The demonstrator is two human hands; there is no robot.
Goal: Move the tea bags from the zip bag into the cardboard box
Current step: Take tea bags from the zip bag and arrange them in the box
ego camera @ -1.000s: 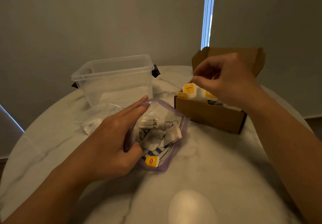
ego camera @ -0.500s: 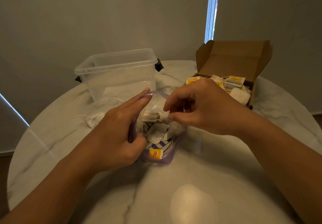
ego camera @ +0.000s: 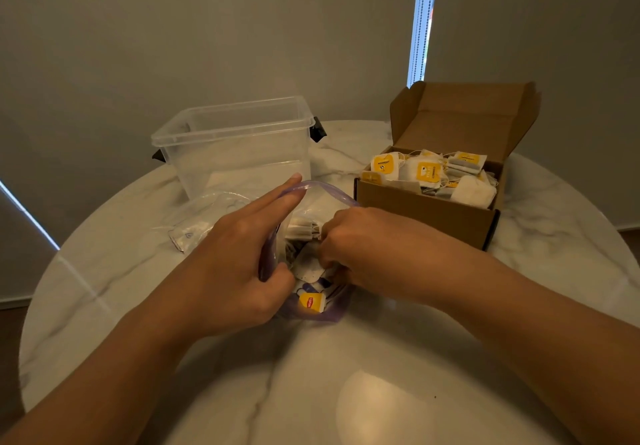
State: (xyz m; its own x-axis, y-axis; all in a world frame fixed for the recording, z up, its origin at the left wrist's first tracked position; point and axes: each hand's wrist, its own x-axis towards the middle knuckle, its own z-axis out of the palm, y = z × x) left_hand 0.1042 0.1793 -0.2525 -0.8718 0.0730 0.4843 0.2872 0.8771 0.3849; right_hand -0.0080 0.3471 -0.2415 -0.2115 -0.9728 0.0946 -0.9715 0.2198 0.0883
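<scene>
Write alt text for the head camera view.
A person's left hand holds a zip bag open on a marble table while the right hand reaches in, fingers curled among tea bags. Behind it stand an open cardboard box heaped with tea bags and a clear plastic tub.

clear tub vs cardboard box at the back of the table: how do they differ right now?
The tub is see-through plastic; the cardboard box is opaque brown. The box is heaped with tea bags; none show in the tub. The box has a flap lid standing open; the tub has no lid on. Both sit open-topped on the marble table.
</scene>
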